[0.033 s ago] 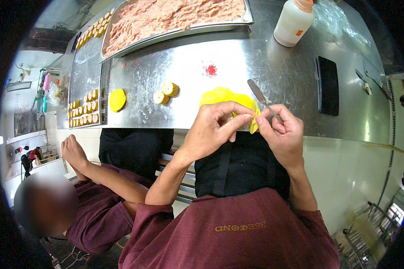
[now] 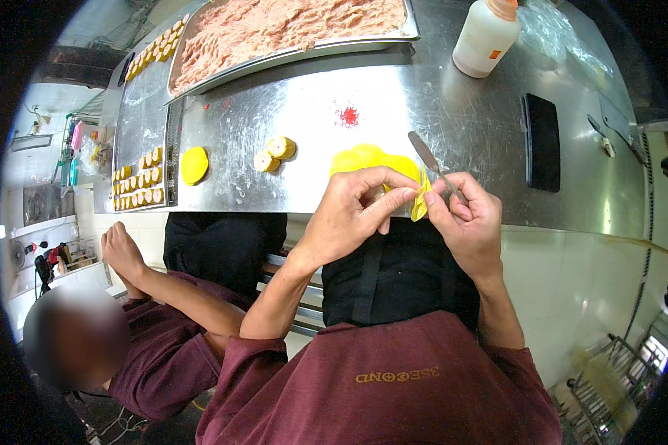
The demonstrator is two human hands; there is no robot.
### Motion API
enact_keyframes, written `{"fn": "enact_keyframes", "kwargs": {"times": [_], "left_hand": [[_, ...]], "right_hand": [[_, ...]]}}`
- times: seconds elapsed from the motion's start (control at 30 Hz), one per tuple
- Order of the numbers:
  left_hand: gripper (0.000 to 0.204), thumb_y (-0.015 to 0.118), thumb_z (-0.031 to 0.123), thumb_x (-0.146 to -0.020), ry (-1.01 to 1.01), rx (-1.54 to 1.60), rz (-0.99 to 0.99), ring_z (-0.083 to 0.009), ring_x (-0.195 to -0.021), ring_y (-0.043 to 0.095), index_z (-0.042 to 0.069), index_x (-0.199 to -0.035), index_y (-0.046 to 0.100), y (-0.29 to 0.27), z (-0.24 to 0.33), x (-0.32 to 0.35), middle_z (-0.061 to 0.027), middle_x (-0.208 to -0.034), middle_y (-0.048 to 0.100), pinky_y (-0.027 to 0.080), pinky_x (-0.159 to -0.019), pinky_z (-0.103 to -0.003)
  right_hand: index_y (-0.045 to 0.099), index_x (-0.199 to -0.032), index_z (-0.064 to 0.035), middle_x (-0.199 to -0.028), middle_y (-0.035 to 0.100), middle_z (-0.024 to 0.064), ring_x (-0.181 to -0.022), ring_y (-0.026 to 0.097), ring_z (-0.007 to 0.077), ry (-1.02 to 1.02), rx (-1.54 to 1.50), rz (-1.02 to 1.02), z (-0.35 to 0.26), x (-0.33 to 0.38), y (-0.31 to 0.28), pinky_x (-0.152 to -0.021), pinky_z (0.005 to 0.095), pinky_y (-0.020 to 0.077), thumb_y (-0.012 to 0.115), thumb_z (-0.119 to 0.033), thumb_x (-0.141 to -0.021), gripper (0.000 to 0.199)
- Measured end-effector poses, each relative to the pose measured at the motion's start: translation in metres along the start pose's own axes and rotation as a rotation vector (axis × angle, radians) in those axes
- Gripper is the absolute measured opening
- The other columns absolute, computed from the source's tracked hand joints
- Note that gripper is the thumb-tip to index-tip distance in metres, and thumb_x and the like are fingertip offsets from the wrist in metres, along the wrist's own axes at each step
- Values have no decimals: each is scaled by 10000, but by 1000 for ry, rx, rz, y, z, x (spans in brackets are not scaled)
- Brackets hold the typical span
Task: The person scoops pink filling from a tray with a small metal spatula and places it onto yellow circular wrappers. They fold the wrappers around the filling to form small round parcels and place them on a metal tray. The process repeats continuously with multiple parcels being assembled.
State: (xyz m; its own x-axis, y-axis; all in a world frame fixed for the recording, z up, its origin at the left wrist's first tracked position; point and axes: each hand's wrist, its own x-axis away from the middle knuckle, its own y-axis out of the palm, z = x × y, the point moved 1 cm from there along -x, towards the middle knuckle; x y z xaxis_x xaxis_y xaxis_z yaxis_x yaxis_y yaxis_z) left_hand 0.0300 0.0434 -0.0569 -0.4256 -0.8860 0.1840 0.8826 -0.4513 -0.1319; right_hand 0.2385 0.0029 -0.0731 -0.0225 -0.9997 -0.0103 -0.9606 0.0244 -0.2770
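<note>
My left hand (image 2: 364, 206) pinches the edge of a thin yellow dough wrapper (image 2: 418, 209) just past the table's near edge. My right hand (image 2: 469, 221) holds that wrapper's other side between thumb and fingers. A metal filling spatula (image 2: 423, 150) also sits in my right hand, its flat blade pointing up and left. Directly beyond my left hand lie overlapping yellow wrappers (image 2: 367, 157) on the steel table. Two filled yellow dumplings (image 2: 281, 147) with pale tops stand to their left. Whether filling is inside the held wrapper is hidden by my fingers.
A large metal tray (image 2: 304, 50) of pink minced filling spans the far side. Red bits (image 2: 348, 116) lie mid-table. A yellow wrapper stack (image 2: 194, 165) and a tray of dumplings (image 2: 137, 179) are left; a bottle (image 2: 485, 41) and black phone (image 2: 542, 142) right. A co-worker's arm (image 2: 178, 297) is close at left.
</note>
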Motion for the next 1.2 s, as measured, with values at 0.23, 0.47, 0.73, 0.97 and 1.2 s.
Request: {"fn": "enact_keyframes", "kwargs": {"times": [0.23, 0.47, 0.73, 0.97, 1.2], "left_hand": [[217, 730, 169, -1060, 28, -19, 41, -55, -582, 623, -41, -1109, 745, -2, -8, -2, -34, -830, 731, 472, -519, -211], [164, 734, 86, -966, -48, -432, 252, -176, -664, 698, -69, -1016, 753, -21, -30, -9, -144, -852, 770, 560, -651, -315], [278, 861, 136, -918, -41, -112, 37, -63, -578, 605, -32, -1119, 770, -10, 1, -3, -93, -928, 800, 458, -530, -244], [205, 828, 92, -965, -131, 44, 8, -24, -664, 616, 13, -1146, 771, -23, -2, -5, -6, -965, 757, 456, -569, -196], [102, 690, 137, -1047, 0, 471, 345, -87, -936, 707, 44, -1089, 703, -64, -17, -4, -26, -1030, 740, 572, -847, -256]], "right_hand": [[705, -1036, -27, -696, 366, -137, -617, 308, -32, 13, -10, 2, 2, -2, 0, -552, 182, 253, 770, -65, -983, 92], [696, -1020, -46, -716, 355, -145, -637, 304, -39, 87, -304, 87, 0, 10, -28, -576, 171, 258, 749, -39, -966, 76], [684, -1132, -5, -775, 537, -107, -690, 463, -47, 156, -423, -56, 3, 2, -8, -605, 158, 384, 741, -78, -1047, 125], [675, -1097, -16, -786, 554, -92, -693, 458, -37, 227, -314, -129, 7, 2, -3, -586, 160, 336, 725, -106, -1055, 111], [690, -1104, -20, -729, 497, -104, -640, 392, -10, 216, -32, -30, 23, -11, -13, -552, 215, 289, 715, -149, -1060, 139]]}}
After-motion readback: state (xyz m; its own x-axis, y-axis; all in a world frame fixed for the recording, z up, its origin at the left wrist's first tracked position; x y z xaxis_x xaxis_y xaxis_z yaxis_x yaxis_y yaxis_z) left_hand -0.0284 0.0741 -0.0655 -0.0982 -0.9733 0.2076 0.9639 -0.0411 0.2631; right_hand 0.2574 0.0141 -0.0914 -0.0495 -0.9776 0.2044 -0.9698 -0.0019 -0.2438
